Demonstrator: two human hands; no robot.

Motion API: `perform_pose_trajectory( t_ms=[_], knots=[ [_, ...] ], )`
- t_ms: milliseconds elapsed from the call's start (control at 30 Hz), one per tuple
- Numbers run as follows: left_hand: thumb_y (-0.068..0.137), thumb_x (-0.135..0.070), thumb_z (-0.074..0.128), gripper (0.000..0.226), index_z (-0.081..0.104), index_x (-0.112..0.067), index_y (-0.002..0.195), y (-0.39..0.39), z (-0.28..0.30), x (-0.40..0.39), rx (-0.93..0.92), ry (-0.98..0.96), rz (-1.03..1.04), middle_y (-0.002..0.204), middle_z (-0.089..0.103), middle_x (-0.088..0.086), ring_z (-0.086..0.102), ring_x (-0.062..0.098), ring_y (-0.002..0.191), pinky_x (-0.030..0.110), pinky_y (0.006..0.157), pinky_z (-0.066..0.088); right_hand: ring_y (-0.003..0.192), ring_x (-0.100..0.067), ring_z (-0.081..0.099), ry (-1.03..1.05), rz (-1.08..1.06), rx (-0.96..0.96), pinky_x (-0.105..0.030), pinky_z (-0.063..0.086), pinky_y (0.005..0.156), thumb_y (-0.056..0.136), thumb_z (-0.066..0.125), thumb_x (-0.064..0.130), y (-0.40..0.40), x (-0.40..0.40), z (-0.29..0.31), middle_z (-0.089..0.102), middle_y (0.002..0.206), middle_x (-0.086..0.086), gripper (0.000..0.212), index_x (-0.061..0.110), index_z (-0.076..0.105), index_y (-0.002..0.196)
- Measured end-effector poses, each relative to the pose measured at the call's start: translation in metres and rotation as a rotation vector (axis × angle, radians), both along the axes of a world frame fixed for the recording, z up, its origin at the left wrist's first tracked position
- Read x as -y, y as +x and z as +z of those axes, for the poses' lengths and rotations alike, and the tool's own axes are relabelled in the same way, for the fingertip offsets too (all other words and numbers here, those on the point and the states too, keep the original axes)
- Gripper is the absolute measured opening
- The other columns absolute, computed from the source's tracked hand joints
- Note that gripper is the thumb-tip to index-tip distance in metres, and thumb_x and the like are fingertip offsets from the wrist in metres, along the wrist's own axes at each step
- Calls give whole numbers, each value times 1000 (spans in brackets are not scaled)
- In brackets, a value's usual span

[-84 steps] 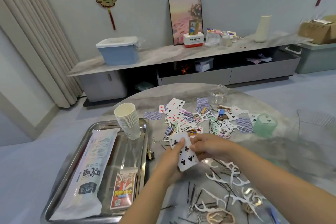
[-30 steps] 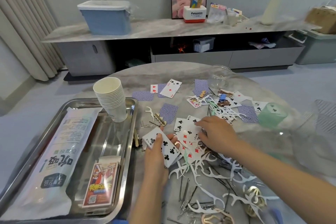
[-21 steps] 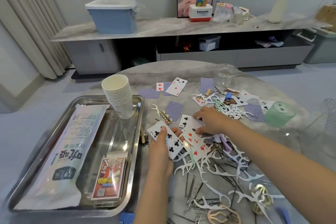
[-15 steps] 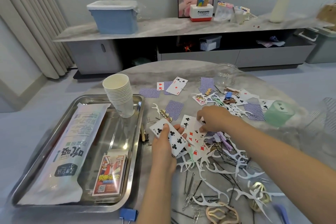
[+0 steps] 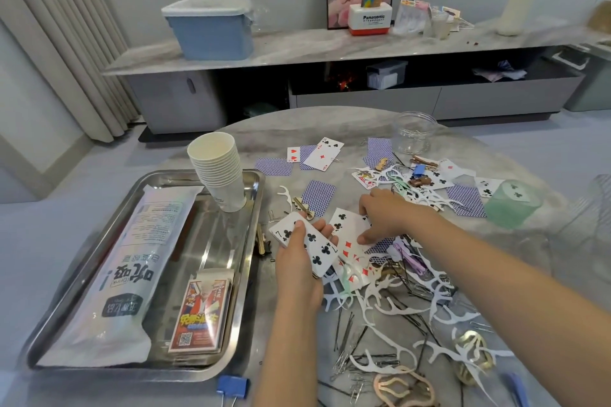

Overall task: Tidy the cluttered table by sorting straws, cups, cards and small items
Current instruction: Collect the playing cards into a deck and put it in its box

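Observation:
My left hand [image 5: 299, 269] grips a small stack of playing cards [image 5: 312, 243], a seven of clubs on top. Just right of it my right hand [image 5: 385, 216] pinches a clubs card [image 5: 347, 223] lying on the marble table [image 5: 334, 124]. More cards lie scattered face up and face down, such as a blue-backed card [image 5: 318, 197]. A metal tray [image 5: 253, 208] on the left holds a stack of paper cups [image 5: 220, 170], a bag of straws [image 5: 132, 271] and a card box [image 5: 201, 314].
White floss picks [image 5: 393, 307], hairpins and paper clips litter the near right of the table. A glass jar [image 5: 415, 132] stands at the back, a green cup [image 5: 510, 203] at the right. A blue binder clip [image 5: 231, 387] lies at the front edge.
My right hand left the held stack, reached out over the scattered cards and now pinches a clubs card. My left hand lowered its stack toward the table. The camera tilted down.

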State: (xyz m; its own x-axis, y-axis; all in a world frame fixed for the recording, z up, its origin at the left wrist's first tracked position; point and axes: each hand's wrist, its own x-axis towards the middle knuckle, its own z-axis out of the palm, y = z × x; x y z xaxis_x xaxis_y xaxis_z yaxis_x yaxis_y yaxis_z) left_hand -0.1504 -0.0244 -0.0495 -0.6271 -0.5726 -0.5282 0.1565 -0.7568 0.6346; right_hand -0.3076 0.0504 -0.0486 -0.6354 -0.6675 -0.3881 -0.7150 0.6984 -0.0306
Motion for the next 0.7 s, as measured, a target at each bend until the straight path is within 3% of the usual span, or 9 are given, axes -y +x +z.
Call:
perform_pose_trajectory(
  t_ms=[133,267,467,600,700],
  knots=[
    [101,-18,42,34,64,-12,76,2,4,0,-16,-4,-8,62,71,5,68,15,62,32,67,51,109,-24,42,-3,-84,125,-35,42,91,77,73,43,2,3,2,42,125,-10,56,10,52,116],
    [101,-19,43,31,63,-12,78,1,7,-1,-38,-17,-7,63,71,4,69,14,61,34,69,52,94,-19,42,-79,-151,206,-27,37,75,82,71,35,3,-5,4,50,119,-6,47,13,45,115],
    [100,-19,44,28,63,-9,81,1,8,-2,-49,10,4,64,71,6,68,16,61,32,64,53,88,-18,54,-475,-313,272,-24,40,62,84,69,24,-4,-8,20,59,103,-3,19,17,54,94],
    [95,-27,54,21,64,-9,88,0,5,-1,-56,-29,44,80,71,9,68,20,77,35,72,55,79,-16,59,-751,-473,516,-25,46,61,91,62,19,3,-6,37,64,95,-3,22,9,60,110],
    [83,-39,62,34,65,-11,102,-2,4,1,-89,-95,35,91,74,7,71,20,83,38,75,57,87,-21,61,-708,-443,828,-30,51,71,95,51,8,18,2,46,66,104,-13,24,5,60,117]
  ],
)
